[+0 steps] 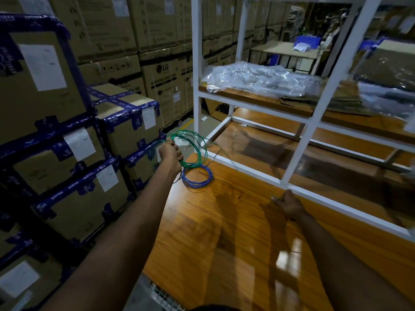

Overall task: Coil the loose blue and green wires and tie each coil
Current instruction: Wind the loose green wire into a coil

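Two forearms: both reach out from the bottom of my head view, bare to the wrist, over a glossy wooden tabletop (224,232).
right hand (290,206): the nearer one, a closed fist low over the table's right side, just in front of the bottom rail of the white frame (298,151). Its fingers curl round a thin run of the green wire (202,153), which I can only just make out at the knuckles.
left hand (171,151): farther out, raised above the table's far left corner, fingers wrapped tight round a bundle of loops.
green wire: several wide, loose loops stand out of the left fist, arching right and back down. One faint strand leaves them and slants across the table toward the right fist.
blue coil (190,183): lies flat on the tabletop at the far left corner, just below the left hand, wound into a neat ring. The lowest green loops reach its upper edge; I cannot tell whether they touch. A thin dark strand crosses its top; I cannot tell what it is.
white frame: square tube uprights and rails, standing on the table's right and back.
plastic sheeting (258,80): clear and crumpled, on the frame's upper wooden shelf.
taped cartons (45,104): brown boxes bound in blue tape, stacked left of the table.
far cartons (157,86): a taller wall of brown boxes behind, some printed LG.
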Demonstrator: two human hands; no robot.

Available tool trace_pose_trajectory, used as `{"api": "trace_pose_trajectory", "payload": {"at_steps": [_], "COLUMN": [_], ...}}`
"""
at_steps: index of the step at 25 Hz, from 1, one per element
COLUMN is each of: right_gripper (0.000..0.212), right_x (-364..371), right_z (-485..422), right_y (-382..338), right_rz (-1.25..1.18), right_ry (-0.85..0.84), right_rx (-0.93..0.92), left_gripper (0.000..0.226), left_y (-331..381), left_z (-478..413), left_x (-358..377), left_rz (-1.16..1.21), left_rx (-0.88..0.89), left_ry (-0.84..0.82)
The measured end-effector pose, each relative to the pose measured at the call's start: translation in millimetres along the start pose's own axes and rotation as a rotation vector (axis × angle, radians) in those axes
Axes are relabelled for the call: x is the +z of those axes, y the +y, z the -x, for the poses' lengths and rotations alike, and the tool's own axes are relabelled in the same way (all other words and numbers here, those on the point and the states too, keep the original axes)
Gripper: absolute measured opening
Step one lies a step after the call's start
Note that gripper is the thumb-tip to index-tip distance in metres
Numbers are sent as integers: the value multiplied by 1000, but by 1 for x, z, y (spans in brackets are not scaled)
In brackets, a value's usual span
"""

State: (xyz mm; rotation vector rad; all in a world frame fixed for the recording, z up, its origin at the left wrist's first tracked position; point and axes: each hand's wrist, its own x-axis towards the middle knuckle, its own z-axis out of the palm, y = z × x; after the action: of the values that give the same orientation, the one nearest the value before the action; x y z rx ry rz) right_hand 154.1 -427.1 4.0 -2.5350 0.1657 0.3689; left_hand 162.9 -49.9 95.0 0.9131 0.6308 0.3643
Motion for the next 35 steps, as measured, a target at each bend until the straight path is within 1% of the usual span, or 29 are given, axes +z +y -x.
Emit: {"api": "trace_pose_trajectory", "payload": {"at_steps": [1,2,3,4,5,6,7,8,9,11,13,16,18,22,25,29,31,33,35], "right_gripper": [38,32,21,17,19,20,17,13,11,15,23,26,30,27,29,30,27,30,36], "right_x": [2,2,1,-2,-8,-14,-22,-29,-36,-44,-45,-42,-37,-29,-25,-19,-18,-16,-15], "right_z": [2,4,8,13,20,28,37,44,51,57,58,53,47,30,20,2,-2,-5,-7], "right_y": [-10,-22,-34,-48,-64,-81,-97,-113,-129,-156,-175,-188,-189,-183,-179,-167,-159,-153,-148], "right_rz": [84,210,335,417,420,331,179,25,-109,-305,-394,-456,-490,-515,-510,-495,-476,-484,-484], "right_ry": [-42,-87,-155,-249,-361,-483,-567,-578,-519,-326,-167,-23,30,109,143,210,228,225,244], "right_rx": [-21,-71,-139,-212,-283,-348,-408,-467,-515,-572,-596,-579,-548,-481,-463,-454,-425,-396,-406], "left_gripper": [40,41,41,41,40,38,37,37,36,35,35,34,34,37,35,41,40,40,39], "left_y": [-6,-11,-14,-16,-18,-19,-20,-22,-23,-26,-30,-37,-40,-47,-51,-46,-43,-42,-42], "left_z": [1,3,6,7,8,10,12,15,19,29,41,57,64,66,65,62,61,62,65], "left_x": [4,7,8,9,8,7,6,5,4,3,3,3,2,-2,-7,-12,-14,-13,-12], "left_rz": [-42,-92,-148,-205,-261,-326,-400,-477,-547,-639,-685,-650,-602,-493,-441,-337,-361,-405,-444], "left_rx": [10,23,41,63,84,97,100,93,80,42,11,-66,-141,-270,-331,-443,-458,-456,-465], "left_ry": [-6,-10,-17,-26,-41,-68,-107,-158,-213,-321,-420,-536,-557,-568,-579,-624,-662,-704,-737]}}
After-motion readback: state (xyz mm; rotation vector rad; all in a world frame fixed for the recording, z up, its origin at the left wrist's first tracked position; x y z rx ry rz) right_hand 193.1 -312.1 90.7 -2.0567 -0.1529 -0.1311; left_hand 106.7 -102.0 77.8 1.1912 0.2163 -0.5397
